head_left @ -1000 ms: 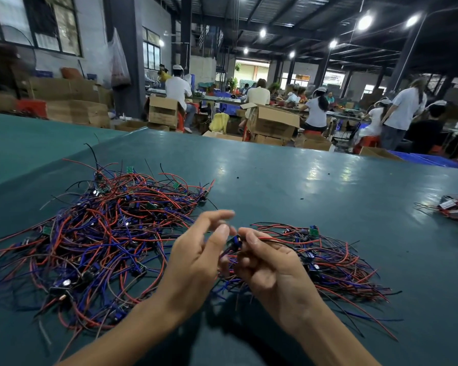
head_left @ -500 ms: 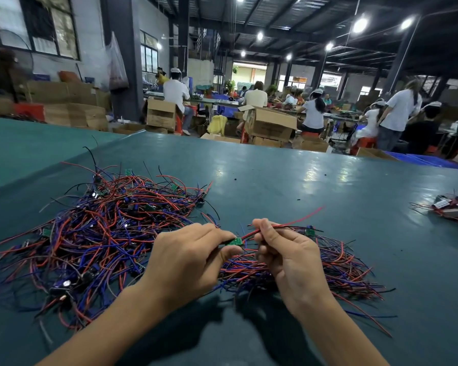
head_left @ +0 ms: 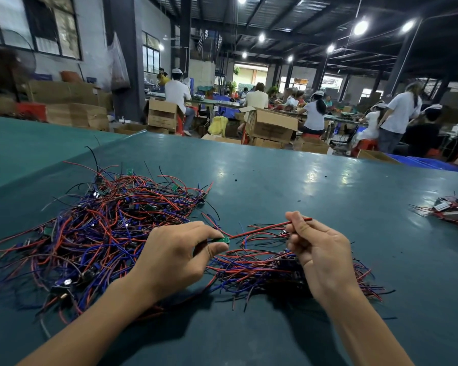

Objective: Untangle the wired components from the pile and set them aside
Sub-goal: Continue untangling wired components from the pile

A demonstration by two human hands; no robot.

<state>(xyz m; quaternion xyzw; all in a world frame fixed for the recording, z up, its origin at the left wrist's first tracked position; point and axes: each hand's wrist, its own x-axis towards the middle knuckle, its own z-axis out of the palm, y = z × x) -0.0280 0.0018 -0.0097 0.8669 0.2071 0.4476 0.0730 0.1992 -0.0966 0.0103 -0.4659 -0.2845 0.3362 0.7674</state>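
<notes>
Two bare forearms reach in from the lower edge, hands apart.

Left hand (head_left: pixel 175 254): thumb and fingertips pinch a small green circuit board (head_left: pixel 223 240), held just above the dark teal surface (head_left: pixel 302 196).

Right hand (head_left: pixel 320 256): thumb and forefinger pinch a thin red wire (head_left: pixel 259 231) close to its free end; the other fingers are curled in. The wire runs nearly taut from the board up to this hand, its tip poking out past the knuckles.

Under and behind the right hand lies a smaller bundle of red, blue and black wires (head_left: pixel 257 270), roughly aligned left to right, with dark parts among them.

Beside the left hand, further left, is a large tangled pile of red, blue and black wires (head_left: pixel 103 228) with small green boards and dark components scattered through it. Loose ends stray out over the surface.

Far right edge: a separate cluster of red wires with pale parts (head_left: pixel 452 211), well apart from both piles.

Beyond the surface are open brown cardboard boxes (head_left: pixel 271 124), a red plastic stool (head_left: pixel 365 145), and seated and standing workers in white shirts (head_left: pixel 399 108) at long benches. Round ceiling lamps (head_left: pixel 360 27) hang under a dark roof.
</notes>
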